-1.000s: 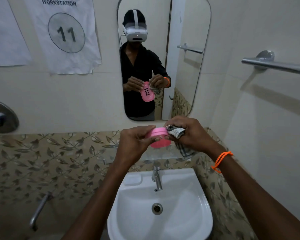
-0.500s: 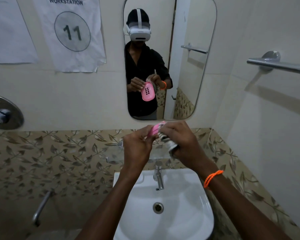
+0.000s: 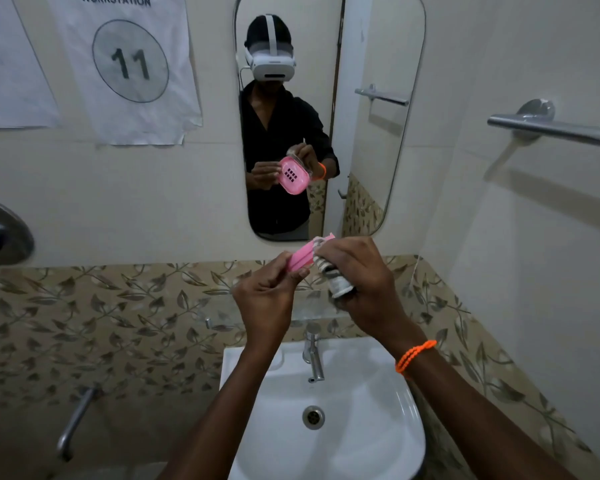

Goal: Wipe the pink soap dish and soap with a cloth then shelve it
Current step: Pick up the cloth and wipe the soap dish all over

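My left hand point(image 3: 267, 292) pinches the lower edge of the pink soap dish point(image 3: 300, 256), which is tilted on edge with its underside toward the mirror. My right hand point(image 3: 357, 271) grips a bunched grey-and-white cloth point(image 3: 333, 278) and presses it against the dish's near side. The mirror point(image 3: 329, 116) reflects the dish's slotted bottom. A glass shelf point(image 3: 312, 308) sits just below my hands, above the tap. No soap is visible.
A white washbasin point(image 3: 326, 417) with a chrome tap point(image 3: 314, 355) lies below. A chrome towel rail point(image 3: 555, 128) runs along the right wall. Shower fittings point(image 3: 0, 233) and a low tap point(image 3: 75, 420) are on the left wall, with paper signs above.
The dish has been turned from lying flat to standing on edge, and my hands have risen slightly. The cloth has slid along the dish's side.
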